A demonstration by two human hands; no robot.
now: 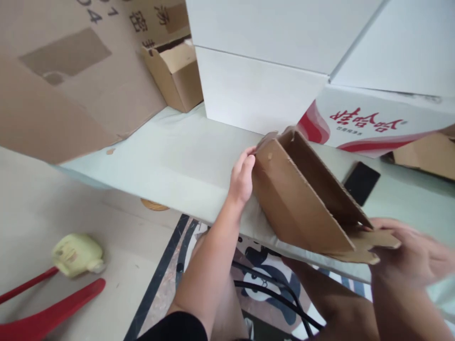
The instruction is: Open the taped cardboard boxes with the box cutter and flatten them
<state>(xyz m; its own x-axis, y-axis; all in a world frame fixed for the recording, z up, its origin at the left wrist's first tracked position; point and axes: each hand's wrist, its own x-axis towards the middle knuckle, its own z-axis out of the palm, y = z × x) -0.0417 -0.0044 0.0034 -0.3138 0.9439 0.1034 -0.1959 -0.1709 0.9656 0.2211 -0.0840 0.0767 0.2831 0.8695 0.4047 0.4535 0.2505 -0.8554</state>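
Observation:
A half-folded brown cardboard box (302,199) lies tilted on the near edge of a pale table (170,156). My left hand (242,177) presses against the box's left end, fingers curled over its edge. My right hand (408,251), blurred by motion, grips the flap at the box's lower right corner.
A black phone (361,182) lies on the table right behind the box. White boxes (259,71) and one with red print (369,123) are stacked at the back. Brown cartons (71,80) stand at the left. On the floor lie a red object (50,312), a yellowish item (76,253) and black cables (270,293).

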